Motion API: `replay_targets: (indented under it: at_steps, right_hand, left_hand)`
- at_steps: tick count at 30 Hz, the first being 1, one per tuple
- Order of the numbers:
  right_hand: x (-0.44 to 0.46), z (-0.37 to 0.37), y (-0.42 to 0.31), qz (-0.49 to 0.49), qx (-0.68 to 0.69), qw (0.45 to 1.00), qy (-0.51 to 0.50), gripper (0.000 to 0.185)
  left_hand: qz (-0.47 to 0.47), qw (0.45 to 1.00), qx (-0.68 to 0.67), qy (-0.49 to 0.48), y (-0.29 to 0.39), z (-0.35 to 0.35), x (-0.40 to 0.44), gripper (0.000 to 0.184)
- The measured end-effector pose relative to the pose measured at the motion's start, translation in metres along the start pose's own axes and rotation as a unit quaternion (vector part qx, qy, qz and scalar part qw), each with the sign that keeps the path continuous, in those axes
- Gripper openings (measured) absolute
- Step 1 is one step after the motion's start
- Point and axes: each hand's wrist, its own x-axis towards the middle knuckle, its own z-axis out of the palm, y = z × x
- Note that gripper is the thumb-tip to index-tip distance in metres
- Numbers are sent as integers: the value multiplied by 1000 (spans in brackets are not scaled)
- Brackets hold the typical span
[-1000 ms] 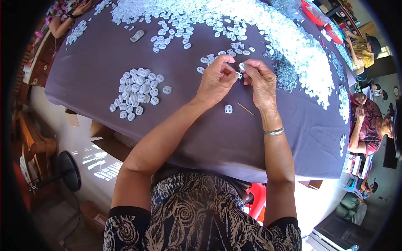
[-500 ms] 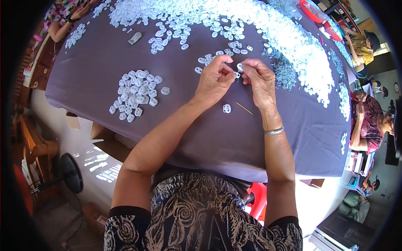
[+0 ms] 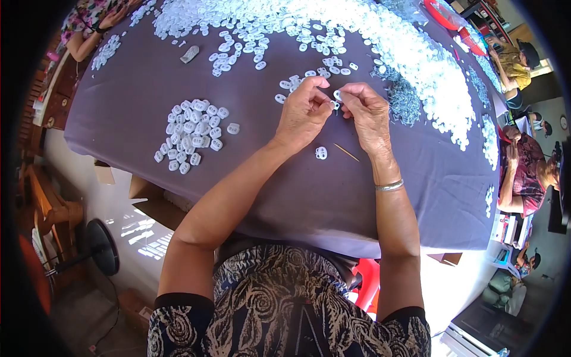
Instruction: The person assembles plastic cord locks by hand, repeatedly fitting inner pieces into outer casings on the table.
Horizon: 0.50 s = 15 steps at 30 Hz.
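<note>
Above the dark tablecloth (image 3: 267, 184), my left hand (image 3: 302, 116) pinches a small white plastic piece (image 3: 335, 106) between thumb and fingertip. Close against it, the closed fingers of my right hand (image 3: 367, 110) grip a white oval plastic piece (image 3: 338, 95) with a hole. Whether the two pieces touch I cannot tell. Below my hands lie one white two-hole cord lock (image 3: 321, 153) and a thin wooden stick (image 3: 347, 152). Just beyond my left hand are several loose white oval pieces (image 3: 285, 84).
A cluster of white cord locks (image 3: 191, 134) lies to the left. Large heaps of white pieces (image 3: 428, 71) curve along the far side, with a pile of small metal springs (image 3: 405, 101) at right. A grey stone-like lump (image 3: 190, 54) lies far left. Other people sit around the table.
My right hand has shifted slightly left, carrying its white oval piece nearer my left fingertips. The left hand is nearly still. Things on the table have kept their places.
</note>
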Motion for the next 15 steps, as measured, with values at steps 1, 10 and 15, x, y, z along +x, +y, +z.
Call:
replay_targets:
  at_steps: [1,10,15]
  right_hand:
    - [0,0,0,-1,5,1000,-1,5]
    - [-2,4,1,-45,-49,998,-2,5]
    - [-2,4,3,-39,-30,999,-15,3]
  left_hand:
    - [0,1000,1,0,0,0,0,38]
    - [-2,1000,-11,1,-1,0,0,38]
    - [-2,1000,-6,5,-1,0,-1,37]
